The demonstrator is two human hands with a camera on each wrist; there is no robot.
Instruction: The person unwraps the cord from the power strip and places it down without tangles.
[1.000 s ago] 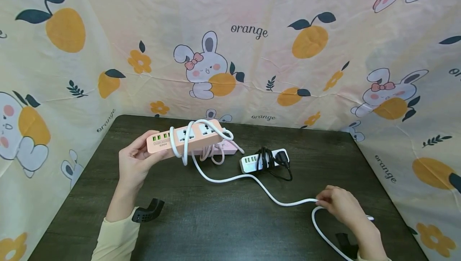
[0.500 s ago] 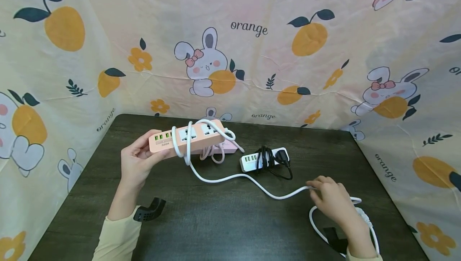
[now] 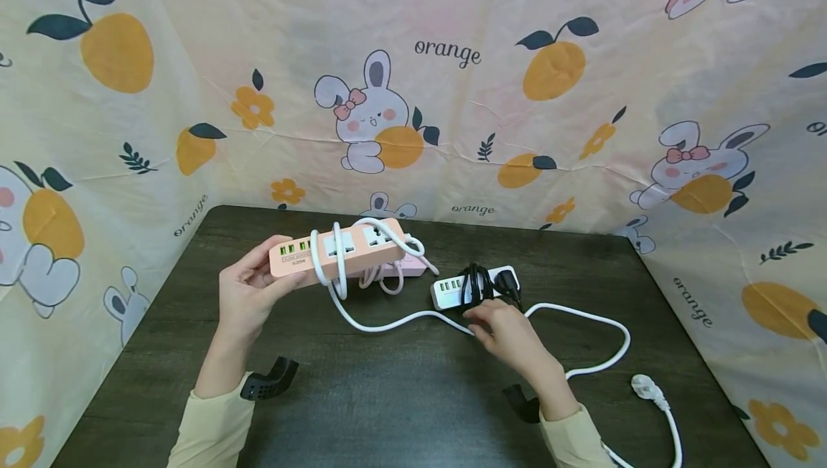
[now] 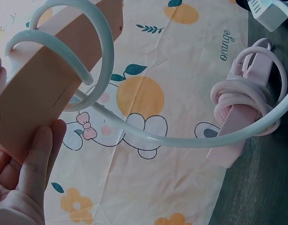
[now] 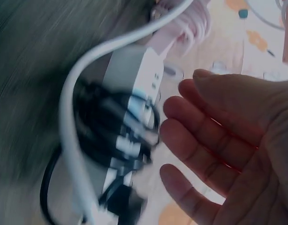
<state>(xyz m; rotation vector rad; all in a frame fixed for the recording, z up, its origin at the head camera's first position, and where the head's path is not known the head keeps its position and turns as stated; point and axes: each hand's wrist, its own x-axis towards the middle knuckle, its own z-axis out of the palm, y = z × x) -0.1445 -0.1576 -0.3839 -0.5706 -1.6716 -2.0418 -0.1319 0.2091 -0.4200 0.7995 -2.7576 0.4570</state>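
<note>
My left hand grips one end of a peach power strip, held tilted above the table. Two loops of its white cord go round the strip. From there the cord sags across to the right. My right hand is by the cord, its fingers loosely bent. In the right wrist view the fingers hold nothing, and the cord passes apart from them. Beyond the hand the cord curves over the table to a white plug at the right.
A white power strip wrapped in black cord lies just beyond my right hand. Behind the peach strip lies a pink power strip with its cord wound round it. A printed cloth hangs behind the dark table.
My right hand has moved left along the white cord, from the table's right side to near the white strip. The plug has come into view. My left hand has hardly moved.
</note>
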